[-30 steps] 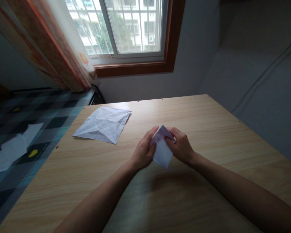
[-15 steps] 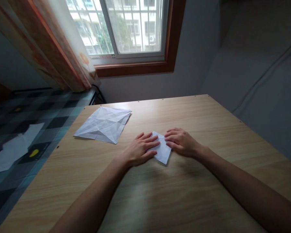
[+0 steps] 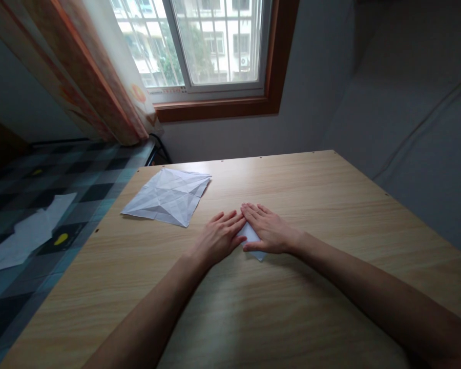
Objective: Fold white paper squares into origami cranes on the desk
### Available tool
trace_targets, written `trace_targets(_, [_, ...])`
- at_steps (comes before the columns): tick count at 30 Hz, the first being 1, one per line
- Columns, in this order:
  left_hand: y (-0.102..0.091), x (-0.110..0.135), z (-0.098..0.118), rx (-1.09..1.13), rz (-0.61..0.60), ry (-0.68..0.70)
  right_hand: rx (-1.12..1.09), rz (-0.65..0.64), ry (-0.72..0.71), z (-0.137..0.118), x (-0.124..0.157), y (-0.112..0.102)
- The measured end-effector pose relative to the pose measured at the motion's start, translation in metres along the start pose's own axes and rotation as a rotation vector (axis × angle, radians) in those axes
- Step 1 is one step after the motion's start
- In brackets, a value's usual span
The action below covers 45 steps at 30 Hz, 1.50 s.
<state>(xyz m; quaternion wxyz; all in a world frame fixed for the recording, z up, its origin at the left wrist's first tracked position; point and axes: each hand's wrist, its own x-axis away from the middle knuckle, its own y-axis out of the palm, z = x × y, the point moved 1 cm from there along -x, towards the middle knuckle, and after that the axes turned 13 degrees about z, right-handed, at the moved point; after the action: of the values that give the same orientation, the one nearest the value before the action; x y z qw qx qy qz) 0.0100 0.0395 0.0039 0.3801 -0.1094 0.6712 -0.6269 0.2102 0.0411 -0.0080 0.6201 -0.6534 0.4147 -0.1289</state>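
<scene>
A small folded piece of white paper (image 3: 249,234) lies flat on the wooden table (image 3: 292,312), mostly covered by my two hands. My left hand (image 3: 221,236) rests on its left side with the fingers stretched out. Across the paper's right and upper part lies my right hand (image 3: 269,229), flat, its thumb apart from the fingers. The fingertips of both hands meet near the paper's far end. Only the middle strip and the near corner of the paper show. Farther back on the left is a larger creased white sheet (image 3: 169,195), spread out and touched by neither hand.
Left of the table, torn white paper (image 3: 30,233) lies on a checked cloth (image 3: 100,177). An orange curtain (image 3: 100,77) hangs beside the window (image 3: 218,46). Walls stand behind the table and to its right, with a cable (image 3: 422,123) on the right one.
My right hand has slid left over the folded paper and flattened, covering more of it. My left hand stays on the paper's left side. The view has shifted slightly.
</scene>
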Motion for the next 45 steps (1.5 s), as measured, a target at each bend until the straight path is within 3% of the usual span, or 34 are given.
trace_targets(4, [0.001, 0.005, 0.006, -0.027, -0.100, -0.097, 0.064, -0.027, 0.026, 0.006, 0.011, -0.006])
trace_targets(14, [-0.007, 0.011, 0.003, -0.008, -0.201, -0.145, 0.098, -0.045, 0.076, 0.031, 0.052, -0.021])
trace_targets(19, [-0.007, 0.013, 0.002, -0.007, -0.161, -0.128, 0.082, 0.093, 0.044, 0.034, 0.065, -0.025])
trace_targets(24, [-0.008, 0.014, 0.002, 0.026, -0.084, -0.082, 0.015, 0.227, -0.094, 0.031, 0.066, -0.027])
trace_targets(30, [-0.011, 0.014, 0.003, 0.098, -0.064, 0.030, 0.034, 0.195, -0.121, 0.026, 0.063, -0.032])
trace_targets(36, [-0.013, 0.010, 0.011, 0.095, 0.023, 0.109, 0.171, 0.194, -0.020, 0.004, 0.059, -0.041])
trace_targets(45, [-0.012, 0.006, 0.026, -0.025, 0.098, 0.150, 0.164, 0.231, -0.055, -0.024, 0.059, -0.030])
